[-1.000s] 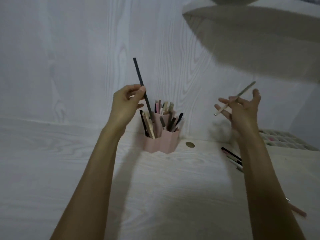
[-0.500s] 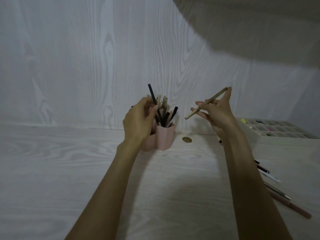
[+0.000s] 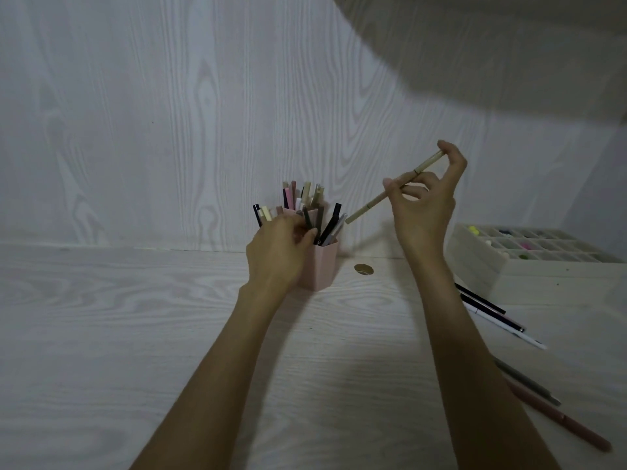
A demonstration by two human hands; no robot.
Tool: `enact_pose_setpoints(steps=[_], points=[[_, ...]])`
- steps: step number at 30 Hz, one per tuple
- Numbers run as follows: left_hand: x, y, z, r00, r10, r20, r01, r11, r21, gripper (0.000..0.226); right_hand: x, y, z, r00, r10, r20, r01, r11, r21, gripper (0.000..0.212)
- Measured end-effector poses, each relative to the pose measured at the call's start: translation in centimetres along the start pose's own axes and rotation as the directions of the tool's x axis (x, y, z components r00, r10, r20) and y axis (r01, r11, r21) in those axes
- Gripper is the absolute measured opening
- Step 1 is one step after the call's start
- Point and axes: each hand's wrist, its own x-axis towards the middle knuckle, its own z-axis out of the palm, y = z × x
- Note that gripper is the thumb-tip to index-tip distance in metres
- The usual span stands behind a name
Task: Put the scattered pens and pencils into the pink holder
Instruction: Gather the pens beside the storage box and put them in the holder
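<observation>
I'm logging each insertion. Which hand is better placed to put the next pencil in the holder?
Right. The right hand already pinches a tan pencil, raised with its lower end angled toward the holder. The left hand is at the holder's rim among the pens there.

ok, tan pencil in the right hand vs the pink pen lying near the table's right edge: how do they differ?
The tan pencil is in the air, pinched by the right hand, its lower tip angled toward the pink holder; the pink pen lies flat on the table, untouched. The tan pencil looks slimmer, the pink pen thicker. Neither is in the holder.
</observation>
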Motion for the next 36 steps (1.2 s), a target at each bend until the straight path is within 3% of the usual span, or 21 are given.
enact_pose_setpoints(steps=[3,8,13,18,21,25,29,31,32,33,34,36], points=[[0.1,-0.1,-0.4,0.996,-0.062,-0.058,0.058,0.997,-0.059,0.013,-0.5,0.5,1.1,0.997,-0.081,0.021,0.082,0.995,-0.055,0.062],[0.8,-0.4,-1.4,0.991,-0.105,-0.083,0.093,0.987,-0.133,0.02,-1.7,2.7,2.4,0.98,-0.093,0.174,0.109,0.991,-0.083,0.05],[0.7,-0.7,-2.1,0.982,-0.087,-0.17,0.057,0.983,-0.174,0.018,-2.8,3.8,2.7,0.947,-0.103,0.305,0.167,0.967,-0.194,0.028],[0.7,-0.6,-2.1,0.978,-0.104,-0.179,0.071,0.981,-0.181,0.021,-2.6,3.4,2.6,0.942,0.046,0.334,0.039,0.969,-0.244,0.035],[0.7,-0.5,-2.3,0.978,-0.093,-0.185,0.062,0.984,-0.17,0.028,-1.9,2.9,1.9,0.917,0.144,0.372,-0.08,0.98,-0.183,0.039],[0.6,0.9,-3.9,0.959,-0.125,-0.256,0.06,0.967,-0.247,0.039,-1.0,1.6,0.9,0.941,0.163,0.297,-0.138,0.985,-0.103,0.039],[-0.5,3.7,-5.9,0.936,-0.1,-0.338,-0.006,0.954,-0.301,0.025,1.0,0.2,-1.0,0.937,0.175,0.303,-0.142,0.982,-0.125,0.038],[-1.8,4.9,-6.1,0.973,-0.004,-0.231,-0.071,0.946,-0.317,0.013,1.2,-0.1,-2.0,0.932,0.161,0.324,-0.12,0.982,-0.144,0.033],[-2.5,5.2,-6.0,0.993,0.092,-0.078,-0.114,0.932,-0.345,0.01,1.1,-0.1,-2.5,0.928,0.167,0.332,-0.114,0.978,-0.172,0.031],[-3.8,5.6,-5.8,0.965,0.218,0.143,-0.15,0.913,-0.38,0.014,0.9,-0.1,-3.3,0.919,0.195,0.344,-0.125,0.969,-0.215,0.029],[-5.0,5.9,-5.5,0.861,0.339,0.379,-0.177,0.898,-0.403,0.025,0.7,-0.1,-3.9,0.896,0.246,0.369,-0.15,0.951,-0.27,0.026],[-8.2,6.2,-4.3,0.553,0.454,0.699,-0.242,0.89,-0.387,0.055,0.3,-0.2,-5.9,0.78,0.422,0.462,-0.213,0.874,-0.437,0.021]])
